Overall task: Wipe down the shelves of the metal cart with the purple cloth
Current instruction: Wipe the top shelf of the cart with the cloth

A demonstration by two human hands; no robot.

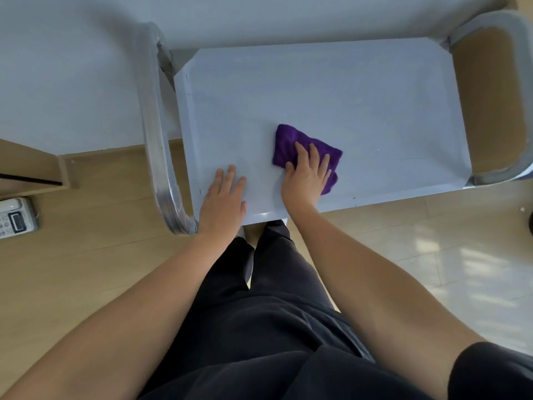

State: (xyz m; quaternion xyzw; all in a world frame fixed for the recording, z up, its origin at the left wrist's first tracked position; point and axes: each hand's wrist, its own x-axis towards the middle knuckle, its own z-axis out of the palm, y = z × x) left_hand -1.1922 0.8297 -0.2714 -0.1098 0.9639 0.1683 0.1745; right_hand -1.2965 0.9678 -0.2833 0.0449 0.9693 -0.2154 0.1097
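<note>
Purple cloth (slanting lower-right), right hand flat on it, left hand flat on shelf

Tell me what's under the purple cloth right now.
The purple cloth lies on the cart's shelf, with the right hand pressing on it. The patch of shelf directly beneath is covered, so its condition cannot be seen.

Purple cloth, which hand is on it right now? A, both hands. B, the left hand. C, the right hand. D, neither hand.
C: the right hand lies on the purple cloth with straight fingers, while the left hand rests flat on the bare top shelf beside it.
</note>
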